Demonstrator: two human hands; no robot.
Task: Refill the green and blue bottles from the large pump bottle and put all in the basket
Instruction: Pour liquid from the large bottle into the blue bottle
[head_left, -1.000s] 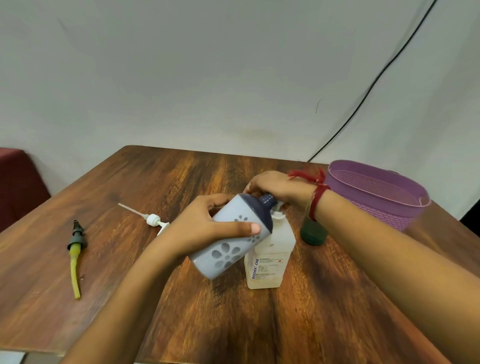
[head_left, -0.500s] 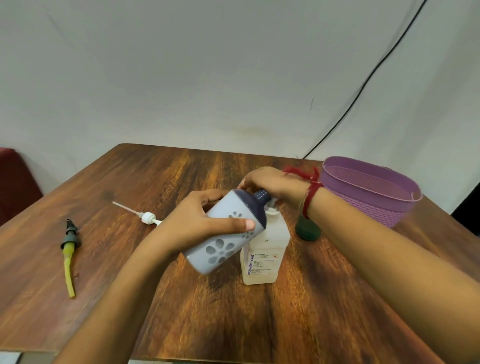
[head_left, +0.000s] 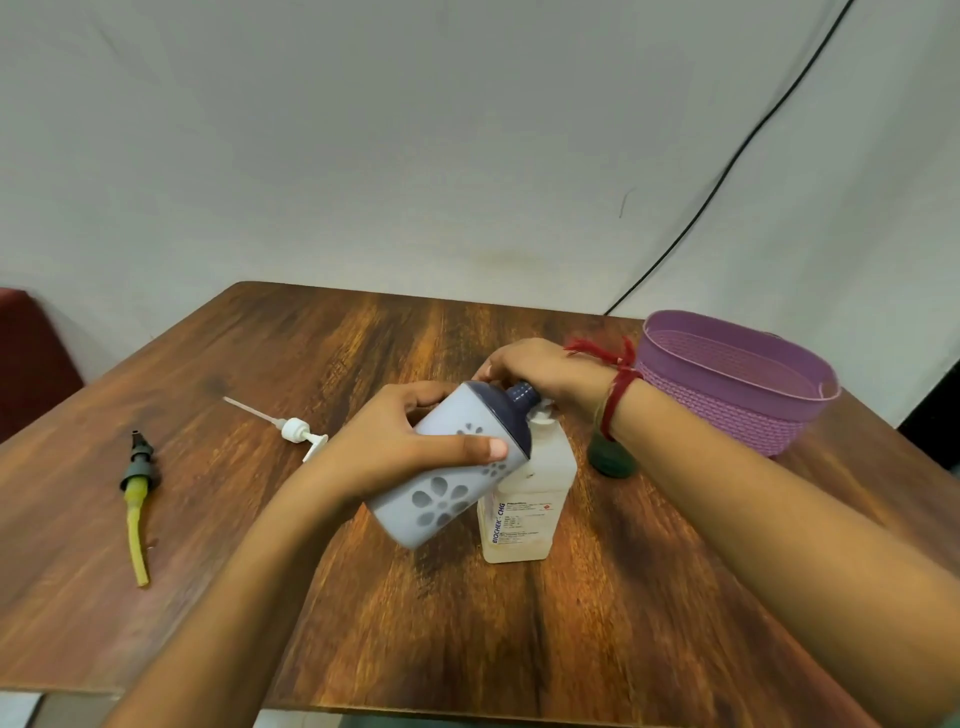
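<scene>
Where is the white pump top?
In the head view, the white pump top lies on the wooden table, left of the left hand that holds the blue bottle, with the yellow-tubed nozzle farther left.

Table (head_left: 571, 649): brown wood, strong grain.
Wall (head_left: 363, 156): pale, behind the far edge.
Cable (head_left: 729, 166): black, diagonal on the wall, right.
Seat (head_left: 31, 364): dark red, far left.
Dark pump (head_left: 137, 470): yellow tube, on the table, left.
White pump (head_left: 293, 430): on the table, left of centre.
</scene>
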